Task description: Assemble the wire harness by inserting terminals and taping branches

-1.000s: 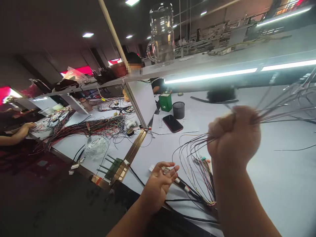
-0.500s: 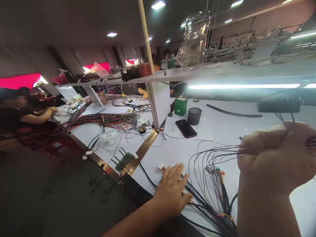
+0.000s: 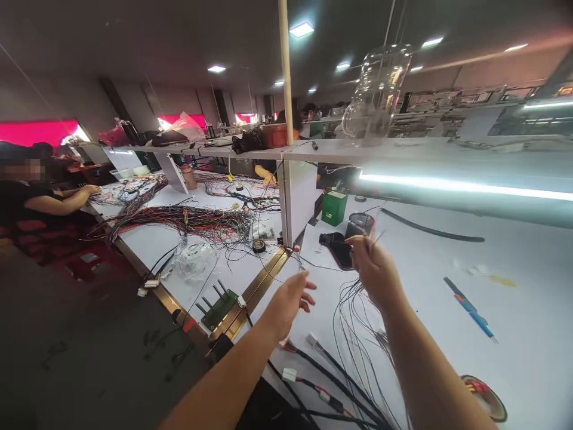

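Observation:
My right hand [image 3: 376, 269] is closed around a bunch of thin dark wires [image 3: 347, 298] that trail down to the table. A black connector [image 3: 330, 239] shows at its fingertips, in front of a phone [image 3: 344, 257]. To the left, my left hand [image 3: 290, 301] is held above the table, fingers loosely bent and apart, with nothing in it. Below the hands lie black-sleeved cables [image 3: 333, 376] with white plugs, one white plug [image 3: 289, 374] near the front edge and another white plug [image 3: 312, 339] further back.
A green box [image 3: 333, 207] and a mesh cup [image 3: 360, 224] stand behind the phone. On the right lie a blue pen-like tool [image 3: 478, 322] and a round roll [image 3: 486, 397]. A green pegged block [image 3: 219, 310] sits left, near wire bundles [image 3: 192, 221]. Two other people work beyond.
My right hand has moved left and away from me, bringing the wires and black connector over the phone. My left hand has lifted from the cables and shifted slightly left. The view has turned slightly.

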Motion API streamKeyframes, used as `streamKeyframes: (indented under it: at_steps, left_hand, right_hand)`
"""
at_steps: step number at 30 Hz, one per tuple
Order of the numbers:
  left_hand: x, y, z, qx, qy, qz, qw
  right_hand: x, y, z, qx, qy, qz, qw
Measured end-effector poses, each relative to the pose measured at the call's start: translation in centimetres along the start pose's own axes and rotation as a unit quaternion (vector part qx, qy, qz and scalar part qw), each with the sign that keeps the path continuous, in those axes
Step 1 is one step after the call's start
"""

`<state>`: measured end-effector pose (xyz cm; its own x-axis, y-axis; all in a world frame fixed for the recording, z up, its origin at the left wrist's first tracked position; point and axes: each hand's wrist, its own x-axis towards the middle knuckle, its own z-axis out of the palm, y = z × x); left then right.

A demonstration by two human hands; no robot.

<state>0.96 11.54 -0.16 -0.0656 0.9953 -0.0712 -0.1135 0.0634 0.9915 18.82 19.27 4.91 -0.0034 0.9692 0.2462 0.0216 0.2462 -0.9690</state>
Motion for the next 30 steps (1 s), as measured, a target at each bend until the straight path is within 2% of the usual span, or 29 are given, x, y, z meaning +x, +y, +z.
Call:
streamKeyframes:
  at_steps: [1,3,8,12,17,20,24,27,30]
  left_hand:
    - [1.6,0.3,0.0,-0.074,0.019,-0.011,0.997]
    - [4.5,0.4,0.1,-0.156,0.034,-0.002,0.987]
    - [9.3,-0.8,0.1,-0.138,0.033,0.044,0.989]
    - [11.4,-2.7,-0.7,-0.107,0.029,0.03,0.993]
    - [12.7,-4.2,-2.9,-0.101,0.043,-0.068,0.992]
    - [13.2,-4.4,-3.5,-0.113,0.062,-0.093,0.987]
    - [13.2,-4.4,-3.1,-0.052,0.064,-0.086,0.993]
    - [13.0,-4.5,-2.7,0.059,0.089,-0.051,0.993]
    - [12.8,-4.6,-2.6,0.139,0.1,-0.018,0.985]
  right_hand:
    - [0.8,1.3,0.8,0.027,-0.036,0.017,0.999]
    - [2.2,3.4,2.0,0.067,-0.088,0.051,0.993]
    - [4.7,6.9,3.5,0.078,-0.142,0.102,0.981]
    - [5.2,9.9,4.4,0.052,-0.178,0.142,0.972]
    - [3.9,12.2,5.7,-0.005,-0.214,0.171,0.962]
    - [3.7,12.1,5.5,-0.043,-0.19,0.129,0.972]
    - [4.9,11.6,3.8,-0.062,-0.095,0.058,0.992]
    - [5.9,11.2,2.2,0.042,-0.046,0.084,0.994]
    - [6.2,10.5,1.5,0.164,-0.029,0.103,0.981]
